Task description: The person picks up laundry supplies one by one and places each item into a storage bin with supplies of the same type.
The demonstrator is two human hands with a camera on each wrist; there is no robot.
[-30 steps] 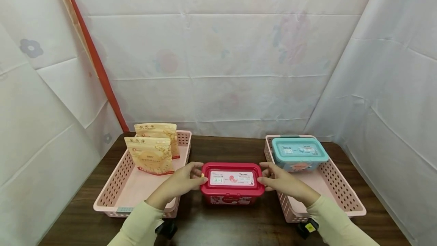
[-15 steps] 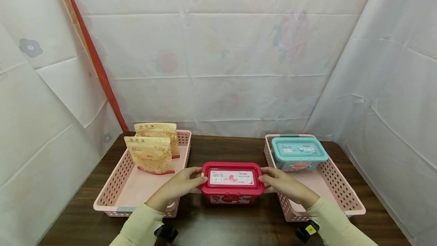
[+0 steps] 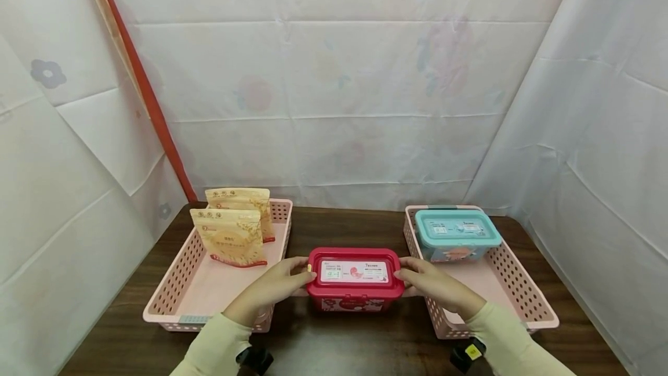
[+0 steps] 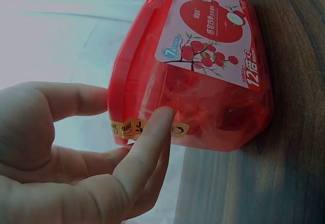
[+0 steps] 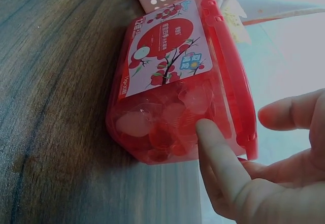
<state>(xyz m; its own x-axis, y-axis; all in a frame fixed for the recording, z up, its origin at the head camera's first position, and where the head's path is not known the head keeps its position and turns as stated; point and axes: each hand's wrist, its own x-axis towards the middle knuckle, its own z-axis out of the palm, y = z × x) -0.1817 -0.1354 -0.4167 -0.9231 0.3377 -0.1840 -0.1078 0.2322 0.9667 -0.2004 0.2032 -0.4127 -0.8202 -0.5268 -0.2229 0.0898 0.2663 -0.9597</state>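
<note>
A red lidded laundry pod box (image 3: 355, 272) sits on the dark wooden table between two pink baskets. My left hand (image 3: 275, 284) holds its left end, thumb at the lid's edge and fingers against the side wall. At the right end my right hand (image 3: 435, 283) grips in the same way. Rounded pods show through the translucent wall of the box (image 5: 167, 117) in the right wrist view. A gold sticker (image 4: 147, 128) crosses the lid seam by my left fingers in the left wrist view. Some fingers are hidden behind the box.
The left pink basket (image 3: 172, 295) carries two upright yellow pouches (image 3: 232, 238). A turquoise lidded box (image 3: 458, 235) stands at the back of the right pink basket (image 3: 527, 289). Pale patterned sheets (image 3: 334, 103) hang behind and at both sides of the dark table (image 3: 344, 347).
Over the last second the fingers of both hands have closed in against the ends of the red laundry pod box. The box has stayed in place.
</note>
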